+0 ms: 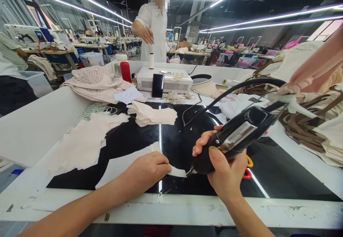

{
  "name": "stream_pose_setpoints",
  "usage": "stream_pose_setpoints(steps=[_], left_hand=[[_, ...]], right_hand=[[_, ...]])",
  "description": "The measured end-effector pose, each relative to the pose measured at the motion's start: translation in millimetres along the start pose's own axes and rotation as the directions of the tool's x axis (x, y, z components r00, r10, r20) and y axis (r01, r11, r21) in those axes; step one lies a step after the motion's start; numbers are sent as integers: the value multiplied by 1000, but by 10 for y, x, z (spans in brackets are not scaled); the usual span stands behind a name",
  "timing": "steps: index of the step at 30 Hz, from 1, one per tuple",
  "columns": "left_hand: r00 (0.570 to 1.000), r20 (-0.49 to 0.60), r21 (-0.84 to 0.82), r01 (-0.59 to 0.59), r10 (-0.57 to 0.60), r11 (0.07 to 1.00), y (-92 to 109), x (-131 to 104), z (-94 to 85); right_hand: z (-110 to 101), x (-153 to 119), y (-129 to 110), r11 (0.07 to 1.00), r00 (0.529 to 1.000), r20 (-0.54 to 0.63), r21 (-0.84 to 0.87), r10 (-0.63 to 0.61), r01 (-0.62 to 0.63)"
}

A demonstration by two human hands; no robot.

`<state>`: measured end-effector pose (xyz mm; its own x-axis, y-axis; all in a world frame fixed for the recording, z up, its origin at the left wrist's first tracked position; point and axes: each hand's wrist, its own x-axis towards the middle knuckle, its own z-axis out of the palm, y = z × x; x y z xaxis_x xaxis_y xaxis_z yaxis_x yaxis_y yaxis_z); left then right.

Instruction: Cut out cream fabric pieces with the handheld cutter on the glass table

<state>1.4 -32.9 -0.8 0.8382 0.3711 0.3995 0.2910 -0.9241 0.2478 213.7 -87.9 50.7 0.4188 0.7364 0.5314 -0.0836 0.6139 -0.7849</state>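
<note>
My right hand (227,169) is wrapped round a black corded hand tool (235,133) with a silver switch plate and a narrow metal tip pointing down and left. The tip is at the right end of a white curved fabric piece (120,169) lying on the black glossy board (128,140). My left hand (150,169) is closed, its fingers bunched together and pressed down on that piece close to the tip. Its fingertips are partly hidden. Scissors with red and yellow handles (247,174) lie partly behind my right wrist.
Pale cut fabric pieces (83,140) lie at left, with another stack (155,115) farther back. Behind stand a white vented box (143,80), a phone (158,86) and a red cylinder (125,71). At right, another person's hand (302,80) holds white material by the cord.
</note>
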Motion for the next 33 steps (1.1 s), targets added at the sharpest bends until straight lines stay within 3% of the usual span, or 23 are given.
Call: stream_pose_setpoints(steps=[12,18,23,33], left_hand=[[1000,13,38,-27,27,999,19,2,-10],[999,2,25,-50,50,998,-5,-11,27],[999,15,13,-51,51,999,-3,-12,48],[999,41,22,-32,31,999,34,-11,15]], right_hand=[[42,17,-4,1000,1000,-5,9,15,-15],[173,59,61,999,999,-43,39,0,1],[263,52,174,998,1000,-5,65,7,-7],[260,46,210,999,1000,-1,51,-6,6]])
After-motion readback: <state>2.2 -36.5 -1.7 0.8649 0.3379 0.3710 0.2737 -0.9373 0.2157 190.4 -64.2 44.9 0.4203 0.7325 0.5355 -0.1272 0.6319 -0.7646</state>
